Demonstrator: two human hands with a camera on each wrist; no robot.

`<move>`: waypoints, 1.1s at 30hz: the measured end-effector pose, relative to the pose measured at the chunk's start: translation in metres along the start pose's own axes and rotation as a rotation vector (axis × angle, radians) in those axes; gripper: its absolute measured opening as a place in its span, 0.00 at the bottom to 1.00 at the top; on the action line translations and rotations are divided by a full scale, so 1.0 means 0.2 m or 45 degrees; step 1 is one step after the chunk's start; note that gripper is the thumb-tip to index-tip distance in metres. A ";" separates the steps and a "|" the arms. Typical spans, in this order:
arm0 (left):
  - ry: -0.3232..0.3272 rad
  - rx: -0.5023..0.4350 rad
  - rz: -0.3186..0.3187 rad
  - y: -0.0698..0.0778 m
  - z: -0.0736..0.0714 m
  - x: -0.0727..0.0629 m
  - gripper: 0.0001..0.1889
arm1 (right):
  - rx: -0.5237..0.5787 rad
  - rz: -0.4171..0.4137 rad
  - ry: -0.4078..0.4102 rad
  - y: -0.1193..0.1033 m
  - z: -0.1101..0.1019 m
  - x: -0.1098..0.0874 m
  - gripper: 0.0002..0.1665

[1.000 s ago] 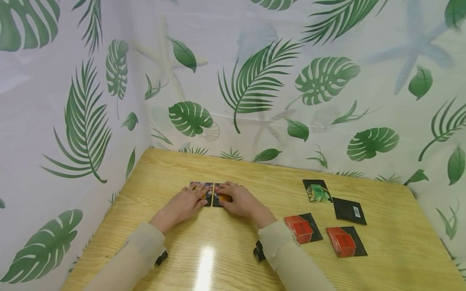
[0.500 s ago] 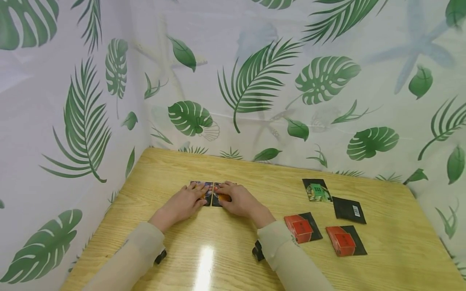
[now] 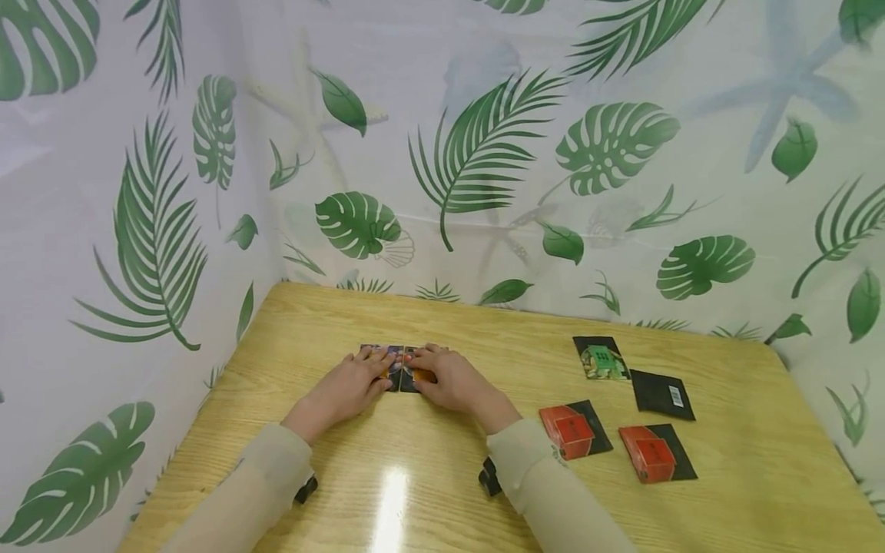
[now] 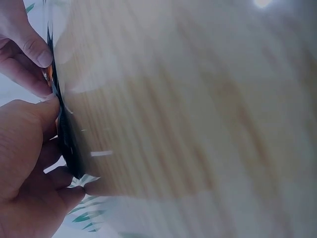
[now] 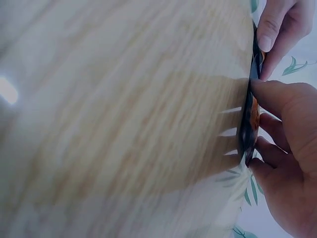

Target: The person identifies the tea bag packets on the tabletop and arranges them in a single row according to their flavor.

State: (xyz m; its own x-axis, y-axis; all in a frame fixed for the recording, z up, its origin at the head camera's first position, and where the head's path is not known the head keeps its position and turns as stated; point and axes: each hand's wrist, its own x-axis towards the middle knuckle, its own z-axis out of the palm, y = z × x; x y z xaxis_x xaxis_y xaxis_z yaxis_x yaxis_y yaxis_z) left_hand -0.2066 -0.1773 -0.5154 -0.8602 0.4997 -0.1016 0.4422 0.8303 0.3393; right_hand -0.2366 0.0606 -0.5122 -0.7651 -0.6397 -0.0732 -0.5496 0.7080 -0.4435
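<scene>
Two flat, dark printed packets lie side by side on the wooden table, with only a thin line between them. My left hand rests on the left packet, fingers spread over its top. On the right packet lies my right hand, its thumb near the front edge. Seen from the left wrist, the left packet is thin and edge-on, with fingertips touching it. The right wrist view has the right packet under fingers and thumb. Most of both printed faces is covered by the hands.
Several other flat packets lie to the right: a green-pictured packet, a black one with a barcode, and two red-and-black ones, a nearer-left packet and a far-right packet. A leaf-patterned cloth stands behind the table.
The gap between the two packets under my hands has narrowed slightly. Both hands keep nearly the same place, and the head view has shifted a little.
</scene>
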 end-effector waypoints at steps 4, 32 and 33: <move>-0.005 -0.023 -0.005 0.00 0.00 0.00 0.30 | 0.000 0.004 0.016 -0.01 -0.01 -0.01 0.28; -0.012 -0.057 -0.020 0.02 -0.02 0.00 0.29 | 0.058 0.360 0.332 0.39 -0.30 -0.32 0.25; -0.014 -0.056 -0.023 0.02 -0.02 0.00 0.29 | 0.056 0.372 0.341 0.41 -0.31 -0.33 0.25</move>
State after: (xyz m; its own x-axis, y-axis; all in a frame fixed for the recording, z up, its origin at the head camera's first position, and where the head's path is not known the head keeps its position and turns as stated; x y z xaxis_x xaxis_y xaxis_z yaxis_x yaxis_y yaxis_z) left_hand -0.2052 -0.1753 -0.5108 -0.8652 0.4874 -0.1181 0.4147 0.8277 0.3781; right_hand -0.2517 0.1801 -0.4889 -0.9507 -0.3087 0.0308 -0.2854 0.8316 -0.4764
